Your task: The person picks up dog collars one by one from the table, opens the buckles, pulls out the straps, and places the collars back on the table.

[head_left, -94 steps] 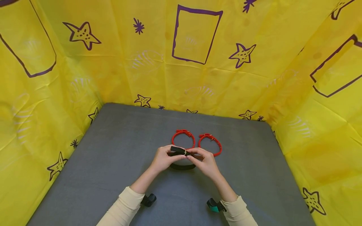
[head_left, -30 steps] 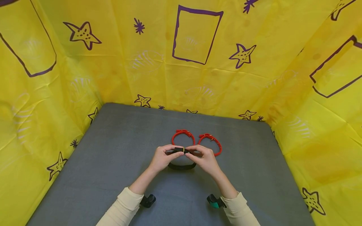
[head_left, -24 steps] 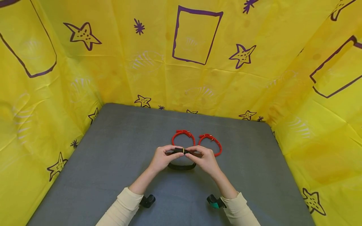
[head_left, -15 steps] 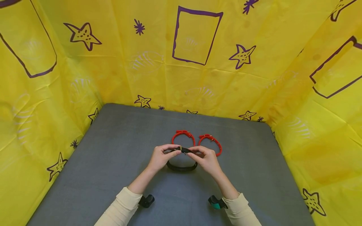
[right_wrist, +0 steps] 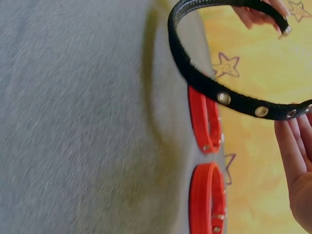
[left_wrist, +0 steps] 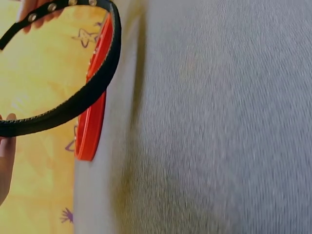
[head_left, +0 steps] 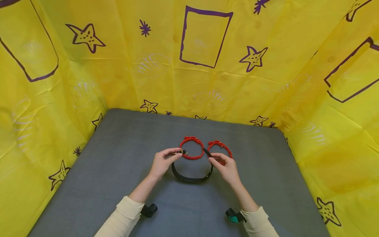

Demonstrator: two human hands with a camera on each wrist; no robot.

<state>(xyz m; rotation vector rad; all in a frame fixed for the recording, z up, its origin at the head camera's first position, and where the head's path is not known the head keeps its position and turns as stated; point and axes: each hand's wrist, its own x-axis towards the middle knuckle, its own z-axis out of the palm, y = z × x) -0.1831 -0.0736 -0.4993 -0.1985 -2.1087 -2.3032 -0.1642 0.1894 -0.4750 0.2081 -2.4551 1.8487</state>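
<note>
A black collar [head_left: 191, 180] with metal eyelets hangs in an unbuckled curve between my two hands, above the table. My left hand [head_left: 161, 163] pinches its buckle end between thumb and fingers. The strap's free end is pinched by my right hand [head_left: 226, 168], with the tip pointing up and to the left. Eyelets show along the black collar [right_wrist: 243, 105] in the right wrist view. Beyond the hands lie two red collars, each closed in a loop: the left red collar [head_left: 191, 158] and the right red collar [head_left: 228, 150], which my right hand partly covers.
The grey table [head_left: 133, 138] is enclosed at the back and sides by yellow cloth [head_left: 118, 75] with purple drawings. Black wrist-camera mounts, one on the left wrist [head_left: 149, 210] and one on the right [head_left: 235, 216], stick out near the sleeves.
The black collar's ends were joined at the buckle earlier; now they are apart. My hands have moved away from each other, left hand leftward and right hand rightward. The red collars stay put.
</note>
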